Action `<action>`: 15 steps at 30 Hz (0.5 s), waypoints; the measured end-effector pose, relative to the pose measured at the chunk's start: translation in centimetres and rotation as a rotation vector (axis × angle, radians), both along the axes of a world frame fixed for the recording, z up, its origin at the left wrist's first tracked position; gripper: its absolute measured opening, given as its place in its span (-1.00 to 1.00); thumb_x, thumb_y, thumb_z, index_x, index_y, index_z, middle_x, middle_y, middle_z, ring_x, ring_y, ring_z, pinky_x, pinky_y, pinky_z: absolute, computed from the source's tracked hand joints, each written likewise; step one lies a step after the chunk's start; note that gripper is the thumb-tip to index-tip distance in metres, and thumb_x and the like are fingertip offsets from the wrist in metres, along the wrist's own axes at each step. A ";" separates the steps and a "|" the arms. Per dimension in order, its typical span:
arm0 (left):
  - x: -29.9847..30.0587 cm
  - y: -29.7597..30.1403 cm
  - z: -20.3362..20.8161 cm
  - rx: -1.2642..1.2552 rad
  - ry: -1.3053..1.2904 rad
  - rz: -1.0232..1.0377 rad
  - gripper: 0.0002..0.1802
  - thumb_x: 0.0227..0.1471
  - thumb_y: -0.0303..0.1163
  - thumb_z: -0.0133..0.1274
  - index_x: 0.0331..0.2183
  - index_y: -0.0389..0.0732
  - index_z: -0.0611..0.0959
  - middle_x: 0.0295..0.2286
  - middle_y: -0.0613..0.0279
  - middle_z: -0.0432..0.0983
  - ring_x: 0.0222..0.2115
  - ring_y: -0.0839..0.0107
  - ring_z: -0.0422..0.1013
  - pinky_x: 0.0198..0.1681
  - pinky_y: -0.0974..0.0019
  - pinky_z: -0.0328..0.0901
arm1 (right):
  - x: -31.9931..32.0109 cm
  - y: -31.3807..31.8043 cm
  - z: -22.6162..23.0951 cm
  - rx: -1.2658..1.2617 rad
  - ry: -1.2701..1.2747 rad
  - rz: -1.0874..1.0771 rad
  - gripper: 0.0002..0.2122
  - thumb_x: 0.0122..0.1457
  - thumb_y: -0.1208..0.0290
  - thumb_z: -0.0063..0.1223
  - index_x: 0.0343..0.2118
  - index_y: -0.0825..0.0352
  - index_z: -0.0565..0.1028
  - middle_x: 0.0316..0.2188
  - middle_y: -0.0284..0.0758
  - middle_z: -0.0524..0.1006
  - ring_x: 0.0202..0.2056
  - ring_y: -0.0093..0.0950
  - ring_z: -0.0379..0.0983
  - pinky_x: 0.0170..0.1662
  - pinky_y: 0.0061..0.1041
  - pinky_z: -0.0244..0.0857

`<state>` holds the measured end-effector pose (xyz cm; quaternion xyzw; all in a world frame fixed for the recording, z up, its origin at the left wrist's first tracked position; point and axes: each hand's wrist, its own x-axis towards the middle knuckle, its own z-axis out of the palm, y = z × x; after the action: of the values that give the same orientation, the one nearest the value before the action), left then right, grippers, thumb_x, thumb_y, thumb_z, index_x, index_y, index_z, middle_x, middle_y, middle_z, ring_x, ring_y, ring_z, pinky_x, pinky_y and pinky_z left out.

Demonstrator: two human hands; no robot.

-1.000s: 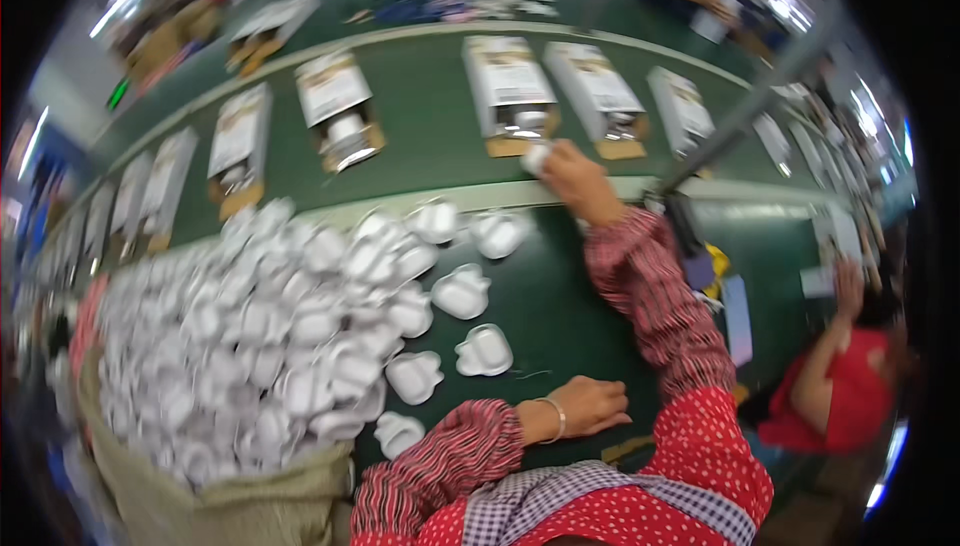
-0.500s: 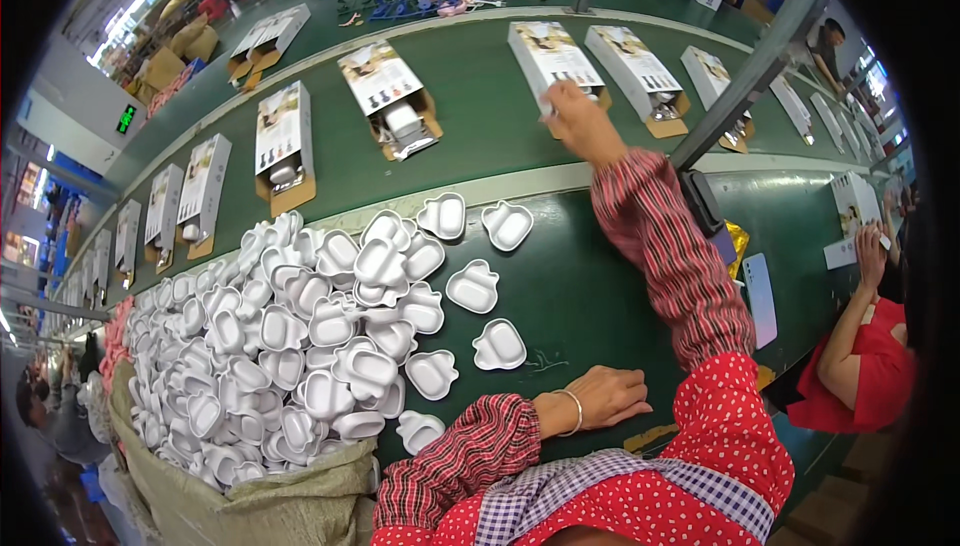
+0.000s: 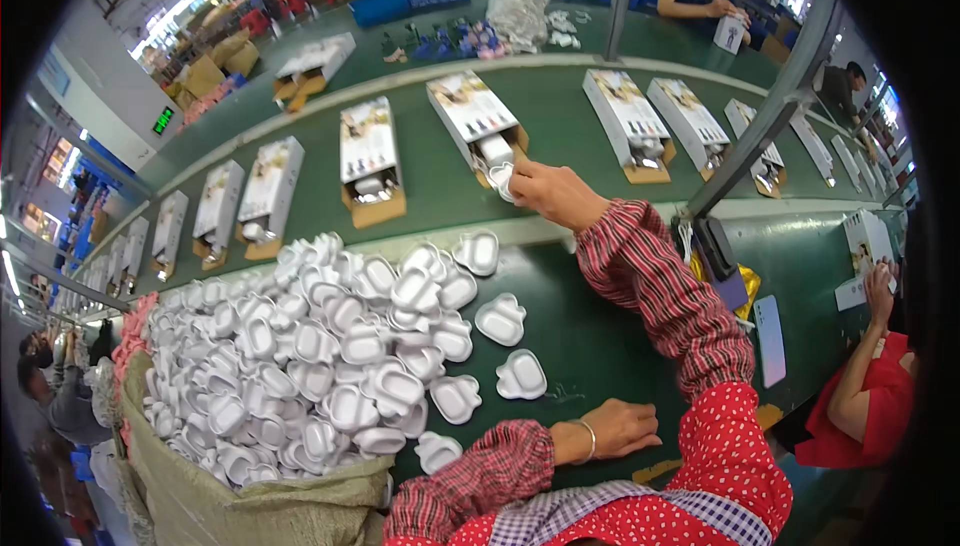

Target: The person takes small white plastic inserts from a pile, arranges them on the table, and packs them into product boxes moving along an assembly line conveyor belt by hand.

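Observation:
My right hand (image 3: 560,196) is stretched over the green belt, its fingers pinching a small white plastic dish (image 3: 500,182). The dish is at the near, open end of a printed carton (image 3: 470,108), just below a white item (image 3: 495,151) that sticks out of it. My left hand (image 3: 616,428) rests on the green table with fingers loosely extended and nothing in them. To its left lie several loose white dishes (image 3: 521,376) of the same ear-shaped outline, beside a large heap of them (image 3: 300,346).
A khaki sack (image 3: 250,496) lies under the heap's near edge. More open cartons (image 3: 370,156) line the belt. A metal post (image 3: 770,96), a dark holder (image 3: 716,246) and a phone (image 3: 770,341) are to the right. A co-worker's hand (image 3: 880,291) holds a box at far right.
My right hand has taken up a loose white dish from the table and brought it to another carton's open end. The cartons have moved rightward. My left hand stays resting.

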<state>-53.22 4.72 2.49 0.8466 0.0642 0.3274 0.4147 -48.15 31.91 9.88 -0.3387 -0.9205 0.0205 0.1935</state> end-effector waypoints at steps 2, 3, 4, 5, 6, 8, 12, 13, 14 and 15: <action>-0.3 -0.4 -0.6 0.001 -0.002 -0.002 -0.76 0.10 -0.28 0.03 -0.47 -0.25 0.49 -0.47 0.07 0.36 -0.48 0.10 0.41 -0.47 0.13 0.33 | -1.0 3.5 -0.7 0.002 -0.113 -0.081 -0.94 0.10 0.47 -0.03 -0.36 0.28 0.41 -0.28 -0.25 0.39 -0.27 -0.22 0.46 -0.33 -0.24 0.37; -0.5 -0.7 -1.0 0.009 0.003 -0.024 -0.79 0.10 -0.28 0.01 -0.41 -0.24 0.51 -0.44 0.06 0.38 -0.44 0.09 0.42 -0.43 0.14 0.35 | -1.6 4.4 -0.6 -0.023 -0.183 -0.123 -0.92 0.09 0.48 -0.02 -0.34 0.29 0.42 -0.27 -0.25 0.41 -0.26 -0.22 0.47 -0.31 -0.24 0.39; -0.6 -0.7 -1.4 0.006 -0.006 -0.040 -0.81 0.11 -0.30 -0.01 -0.33 -0.23 0.53 -0.38 0.04 0.41 -0.40 0.08 0.43 -0.40 0.15 0.37 | -2.2 5.3 -0.5 -0.047 -0.254 -0.166 -0.91 0.08 0.49 -0.01 -0.33 0.29 0.43 -0.25 -0.24 0.42 -0.26 -0.22 0.49 -0.30 -0.23 0.40; -0.1 -1.0 -1.3 0.001 -0.113 -0.024 -0.72 0.10 -0.26 0.02 -0.48 -0.29 0.47 -0.46 0.02 0.35 -0.46 0.07 0.40 -0.44 0.14 0.33 | -1.3 6.6 -1.2 0.022 -0.235 -0.213 -0.88 0.06 0.53 -0.02 -0.31 0.30 0.45 -0.22 -0.22 0.44 -0.25 -0.21 0.51 -0.27 -0.24 0.42; -0.4 -1.2 -1.1 0.000 -0.118 -0.021 -0.71 0.11 -0.25 0.01 -0.48 -0.29 0.47 -0.45 0.02 0.36 -0.46 0.07 0.39 -0.44 0.14 0.33 | -1.3 7.0 -1.3 0.074 -0.197 -0.241 -0.88 0.05 0.54 -0.03 -0.31 0.30 0.45 -0.23 -0.21 0.44 -0.26 -0.21 0.51 -0.28 -0.24 0.42; -1.3 -1.2 -1.2 0.006 -0.109 -0.012 -0.71 0.11 -0.26 0.01 -0.48 -0.31 0.48 -0.43 0.02 0.37 -0.46 0.07 0.40 -0.44 0.13 0.32 | -2.0 7.3 -1.6 0.152 -0.135 -0.324 -0.85 0.05 0.57 -0.07 -0.28 0.30 0.42 -0.25 -0.21 0.41 -0.25 -0.21 0.50 -0.28 -0.24 0.42; -2.3 -1.3 -2.0 -0.003 -0.064 0.004 -0.69 0.10 -0.24 0.02 -0.49 -0.31 0.49 -0.48 0.02 0.37 -0.49 0.05 0.40 -0.46 0.12 0.32 | -4.5 3.5 -1.4 -0.051 0.187 -0.274 -0.72 0.03 0.42 0.13 -0.19 0.34 0.40 -0.18 -0.17 0.38 -0.14 -0.17 0.42 -0.17 -0.26 0.38; -2.2 -1.1 -1.9 -0.005 -0.071 0.005 -0.69 0.10 -0.24 0.02 -0.49 -0.31 0.49 -0.48 0.02 0.37 -0.49 0.05 0.40 -0.46 0.12 0.32 | -4.3 1.2 -1.4 -0.176 0.324 -0.168 -0.68 0.01 0.39 0.17 -0.17 0.35 0.42 -0.15 -0.15 0.39 -0.11 -0.15 0.40 -0.10 -0.26 0.35; -1.8 -1.1 -1.6 0.003 -0.055 -0.036 -0.71 0.11 -0.25 0.01 -0.47 -0.29 0.50 -0.47 0.03 0.38 -0.48 0.06 0.40 -0.44 0.12 0.33 | -4.0 -0.9 -1.9 -0.093 0.311 -0.012 -0.67 0.00 0.37 0.19 -0.16 0.35 0.44 -0.11 -0.14 0.39 -0.08 -0.14 0.38 -0.04 -0.25 0.31; -1.3 -1.0 -1.4 0.016 -0.043 -0.099 -0.73 0.11 -0.25 0.01 -0.45 -0.28 0.50 -0.47 0.05 0.39 -0.47 0.07 0.40 -0.43 0.12 0.34 | -3.9 -3.3 -2.4 -0.006 0.292 0.123 -0.65 0.00 0.35 0.20 -0.15 0.34 0.46 -0.08 -0.13 0.40 -0.05 -0.13 0.35 0.02 -0.24 0.26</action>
<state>-54.51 3.71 1.06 0.8448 0.0108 0.3249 0.4250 -52.04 28.62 7.51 -0.2756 -0.9016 0.0842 0.3226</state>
